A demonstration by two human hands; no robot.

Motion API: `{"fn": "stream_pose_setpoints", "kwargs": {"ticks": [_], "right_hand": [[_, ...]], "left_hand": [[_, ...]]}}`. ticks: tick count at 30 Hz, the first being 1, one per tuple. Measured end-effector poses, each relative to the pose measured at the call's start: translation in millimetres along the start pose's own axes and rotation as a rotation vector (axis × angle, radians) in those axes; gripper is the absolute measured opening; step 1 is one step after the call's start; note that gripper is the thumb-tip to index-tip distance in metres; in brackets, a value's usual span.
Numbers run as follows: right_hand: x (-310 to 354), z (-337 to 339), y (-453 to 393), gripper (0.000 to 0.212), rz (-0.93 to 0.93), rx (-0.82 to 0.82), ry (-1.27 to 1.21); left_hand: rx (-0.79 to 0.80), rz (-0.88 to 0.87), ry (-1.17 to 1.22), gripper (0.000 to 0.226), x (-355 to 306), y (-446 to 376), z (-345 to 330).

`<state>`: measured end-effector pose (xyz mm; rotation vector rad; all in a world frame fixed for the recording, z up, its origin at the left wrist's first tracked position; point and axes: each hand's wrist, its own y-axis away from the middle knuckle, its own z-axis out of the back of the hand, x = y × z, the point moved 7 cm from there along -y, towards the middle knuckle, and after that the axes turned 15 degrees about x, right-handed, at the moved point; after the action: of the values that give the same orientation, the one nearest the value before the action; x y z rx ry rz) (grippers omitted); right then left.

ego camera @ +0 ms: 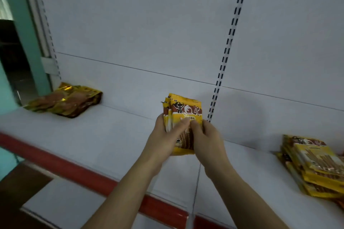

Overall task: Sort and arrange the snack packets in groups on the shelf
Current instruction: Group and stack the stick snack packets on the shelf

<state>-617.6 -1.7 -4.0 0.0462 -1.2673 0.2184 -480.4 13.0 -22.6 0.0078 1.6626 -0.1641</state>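
The head view is looking down at a white shelf (pixel 78 135) with a red front edge (pixel 61 165). At the far left, a heap of dark gold foil packets (pixel 65 101) is lying flat on the shelf against the back panel (pixel 139 29). In the middle, both hands are holding a small bundle of yellow snack packets (pixel 184 111) upright above the shelf surface, the printed faces turned toward the camera. The left hand (pixel 163 137) is gripping the bundle's left edge, its fingers (pixel 181 124) curling across the front. The right hand (pixel 208 139) is gripping the right edge, its thumb pressing on the front. A slotted upright (pixel 223 59) is running up the panel just behind the bundle. At the far right, a stack of matching yellow packets (pixel 314 167) is lying flat on the shelf, well apart from the hands.
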Motion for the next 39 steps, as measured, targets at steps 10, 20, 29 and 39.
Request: {"fn": "stream_pose_setpoints", "kwargs": {"ticks": [10, 20, 29, 39], "right_hand": [[53.2, -208.9, -33.4, 0.021, -0.027, 0.261, -0.065], [57.0, -282.2, -118.4, 0.022, -0.175, 0.059, 0.062], [29.5, -299.2, -169.7, 0.029, -0.284, 0.026, 0.292], [36.5, -310.2, -152.9, 0.017, -0.204, 0.061, 0.336]], "left_hand": [[-0.025, 0.168, -0.096, 0.030, -14.6, 37.4, 226.5], [0.031, 0.000, -0.952, 0.078, -36.1, -12.9, 317.7], [0.351, 0.051, -1.607, 0.082, -10.5, -66.7, 349.1], [0.503, -0.091, -1.567, 0.083, -9.9, -89.7, 361.9]]}}
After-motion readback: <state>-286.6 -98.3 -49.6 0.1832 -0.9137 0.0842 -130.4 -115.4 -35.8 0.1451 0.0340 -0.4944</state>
